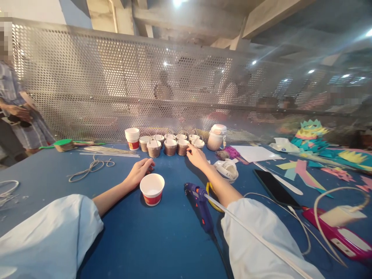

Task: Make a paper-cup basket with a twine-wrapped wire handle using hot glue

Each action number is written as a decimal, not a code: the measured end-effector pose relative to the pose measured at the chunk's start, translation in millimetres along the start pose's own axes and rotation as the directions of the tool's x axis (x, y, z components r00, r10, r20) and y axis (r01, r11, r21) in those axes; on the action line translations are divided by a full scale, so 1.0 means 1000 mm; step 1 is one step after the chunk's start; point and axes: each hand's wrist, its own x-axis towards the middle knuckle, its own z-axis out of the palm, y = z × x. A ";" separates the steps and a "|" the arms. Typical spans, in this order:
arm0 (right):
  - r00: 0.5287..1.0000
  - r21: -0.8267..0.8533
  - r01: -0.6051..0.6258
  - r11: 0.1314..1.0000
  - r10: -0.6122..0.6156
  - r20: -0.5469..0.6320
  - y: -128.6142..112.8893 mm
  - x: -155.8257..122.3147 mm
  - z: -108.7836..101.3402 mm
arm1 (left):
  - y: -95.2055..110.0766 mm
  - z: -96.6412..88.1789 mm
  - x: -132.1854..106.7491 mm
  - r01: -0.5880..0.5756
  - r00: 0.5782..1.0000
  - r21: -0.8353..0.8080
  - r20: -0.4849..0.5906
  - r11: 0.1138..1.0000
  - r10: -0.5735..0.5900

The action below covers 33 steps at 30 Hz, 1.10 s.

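A red-and-white paper cup [152, 190] stands upright in front of me. Just behind its left side, my left hand [139, 170] rests on the table, fingers loosely bent, apparently holding nothing. Farther out, my right hand [197, 157] has its fingertips at the rim of a brown-wrapped paper cup [183, 148]; the exact grip is partly hidden. That cup belongs to a cluster of similar cups with thin handles, including one brown cup [154, 149] at the front left. A blue glue gun [202, 207] with a long clear stick lies left of my right forearm.
A stack of paper cups [132, 138] and a lidded jar [217, 137] flank the cluster. Twine [93, 169] lies left. White ribbon [226, 170], a phone [274, 188], a pink power strip [340, 236] and cables lie right. A perforated metal screen [130, 85] rises behind.
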 end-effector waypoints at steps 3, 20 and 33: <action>0.999 0.032 0.043 0.999 -0.042 -0.016 -0.007 0.001 0.000 | -0.009 -0.001 0.008 -0.034 0.998 0.017 -0.052 0.999 0.035; 0.943 0.187 0.242 0.952 -0.276 0.188 -0.015 0.001 0.028 | -0.035 0.011 0.052 -0.088 0.992 0.018 -0.084 0.996 0.089; 0.947 0.172 0.209 0.963 -0.243 0.210 -0.012 -0.001 0.024 | -0.053 -0.006 0.107 -0.004 0.960 -0.145 -0.278 0.989 -0.037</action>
